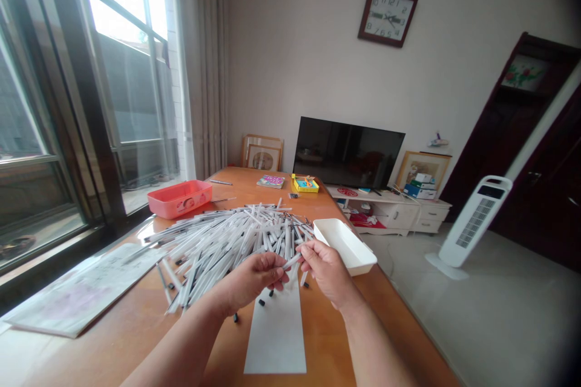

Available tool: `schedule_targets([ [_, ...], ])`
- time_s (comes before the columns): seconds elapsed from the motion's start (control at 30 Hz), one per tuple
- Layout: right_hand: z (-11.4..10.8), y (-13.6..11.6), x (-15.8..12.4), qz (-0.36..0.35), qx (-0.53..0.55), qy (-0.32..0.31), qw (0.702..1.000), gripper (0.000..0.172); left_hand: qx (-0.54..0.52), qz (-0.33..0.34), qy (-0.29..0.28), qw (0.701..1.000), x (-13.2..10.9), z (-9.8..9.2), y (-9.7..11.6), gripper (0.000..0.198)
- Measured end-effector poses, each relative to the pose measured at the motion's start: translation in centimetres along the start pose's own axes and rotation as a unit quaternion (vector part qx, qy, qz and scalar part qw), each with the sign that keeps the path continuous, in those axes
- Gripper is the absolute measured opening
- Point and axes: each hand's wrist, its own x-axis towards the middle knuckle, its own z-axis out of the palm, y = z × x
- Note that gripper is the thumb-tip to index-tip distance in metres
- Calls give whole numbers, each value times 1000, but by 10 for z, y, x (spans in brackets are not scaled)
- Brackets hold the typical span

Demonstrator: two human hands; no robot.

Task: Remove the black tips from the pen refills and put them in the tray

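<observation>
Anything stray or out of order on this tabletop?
Mildly, yes: several small black cylindrical pieces lie loose on and beside the rectangular white sheet, strayed from the sprawling heap of slim translucent plastic tubes. No damage is visible.

Shows smooth plastic in the tubes (231, 242), mid-frame. Has glossy wood across the surface (325, 329), matt paper in the lower-centre strip (276, 338).

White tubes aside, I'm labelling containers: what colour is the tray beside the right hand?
The tray is white, seen in the head view.
</observation>
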Motion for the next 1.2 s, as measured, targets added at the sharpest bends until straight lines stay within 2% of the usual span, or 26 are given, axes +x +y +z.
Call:
schedule_targets([
  [0.27, 4, 2, 2, -20, -26, 65, 997, 48, -9, 11, -5, 1000, 1, 2, -3, 34],
  [0.4, 4, -3, 0, 5, 42, 41, 998, 47, -20, 14, 2, 1000, 1, 2, -1, 35],
  [0.5, 4, -4, 1, 17, 51, 18, 998, 42, -23, 11, 3, 1000, 0, 2, 1, 35],
  [0.7, 7, 0, 1, 3, 30, 73, 997, 44, -39, 11, 22, 999, 1, 9, 2, 34],
  [0.9, 10, 0, 0, 19, 59, 37, 997, 38, -33, 9, 20, 999, 0, 11, 7, 35],
  [1.1, 10, -1, 1, 15, 88, 65, 994, 37, 19, -18, 3, 1000, -2, 13, 7, 46],
  [1.2, 11, 0, 2, 16, 84, 69, 994, 38, 24, -5, 6, 1000, -1, 13, 6, 44],
])
